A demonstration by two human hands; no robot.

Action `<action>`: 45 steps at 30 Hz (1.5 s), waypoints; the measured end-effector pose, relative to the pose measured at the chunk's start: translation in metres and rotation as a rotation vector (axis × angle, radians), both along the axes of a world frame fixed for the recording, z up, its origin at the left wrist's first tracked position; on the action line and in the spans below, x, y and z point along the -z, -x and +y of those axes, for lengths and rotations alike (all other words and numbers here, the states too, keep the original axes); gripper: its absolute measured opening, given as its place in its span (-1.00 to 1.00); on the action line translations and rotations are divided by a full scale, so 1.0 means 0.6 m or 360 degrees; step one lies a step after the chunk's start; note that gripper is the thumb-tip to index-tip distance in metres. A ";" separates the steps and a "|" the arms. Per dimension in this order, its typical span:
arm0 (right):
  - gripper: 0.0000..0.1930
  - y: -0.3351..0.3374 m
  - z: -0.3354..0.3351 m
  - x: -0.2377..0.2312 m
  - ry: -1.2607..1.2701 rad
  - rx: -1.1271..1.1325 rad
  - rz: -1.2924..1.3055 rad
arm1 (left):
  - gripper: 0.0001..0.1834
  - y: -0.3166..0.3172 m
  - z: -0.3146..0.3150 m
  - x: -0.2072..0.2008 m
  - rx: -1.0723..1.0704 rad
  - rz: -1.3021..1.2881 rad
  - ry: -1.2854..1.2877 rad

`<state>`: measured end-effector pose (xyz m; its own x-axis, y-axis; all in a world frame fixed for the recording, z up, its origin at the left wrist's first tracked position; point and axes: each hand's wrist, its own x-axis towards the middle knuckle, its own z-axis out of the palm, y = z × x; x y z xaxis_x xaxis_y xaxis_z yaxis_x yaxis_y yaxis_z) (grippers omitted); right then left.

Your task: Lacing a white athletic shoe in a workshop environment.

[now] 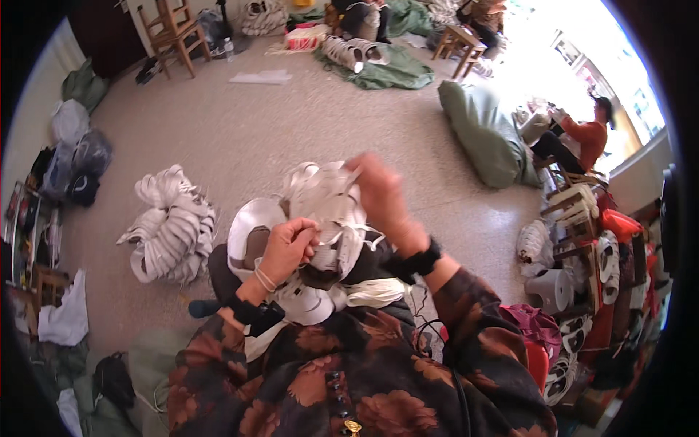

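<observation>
On my lap rests a bundle of white, curved, layered pieces (324, 189) with loose white straps at its edges. My left hand (287, 251) is at the bundle's near left side, its fingers curled into a pinch; what they hold is too small to make out. Raised at the bundle's far right edge is my right hand (378, 193), smeared by motion, so its fingers are unclear. Left of the bundle sits a white rounded piece (240, 229) with a brownish inside. Pale strips (378, 291) lie across my lap to the right.
A pile of similar white bundles (171, 226) lies on the floor to the left. A long green sack (484, 135) lies ahead right, near a seated person (582, 138). Wooden chairs (175, 36), a stool (460, 47) and plastic bags (80, 160) stand around.
</observation>
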<state>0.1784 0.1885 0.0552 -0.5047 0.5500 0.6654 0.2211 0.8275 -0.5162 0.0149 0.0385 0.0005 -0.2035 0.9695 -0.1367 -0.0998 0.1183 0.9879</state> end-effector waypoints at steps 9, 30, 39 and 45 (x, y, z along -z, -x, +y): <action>-0.81 -0.063 -0.002 -0.014 0.0824 -0.0141 0.0510 | -0.79 0.058 -0.038 0.036 -0.0112 0.0219 0.0117; -0.89 -0.202 -0.065 0.113 0.0925 0.0204 -0.0537 | -0.91 0.005 0.056 -0.012 0.0100 0.0948 -0.0214; -0.76 -0.089 -0.114 0.088 0.0506 -0.0390 -0.0223 | -0.92 -0.006 0.052 -0.002 0.0011 0.1054 -0.0397; -0.67 -0.087 -0.128 0.097 0.0429 -0.0477 -0.0599 | -0.81 -0.026 0.034 0.005 0.0043 0.1900 -0.0686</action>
<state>0.2305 0.1119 -0.0031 -0.8413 0.4715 0.2644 0.2062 0.7321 -0.6492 0.0302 0.0586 -0.0028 0.0387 0.8953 0.4438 0.8734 -0.2461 0.4202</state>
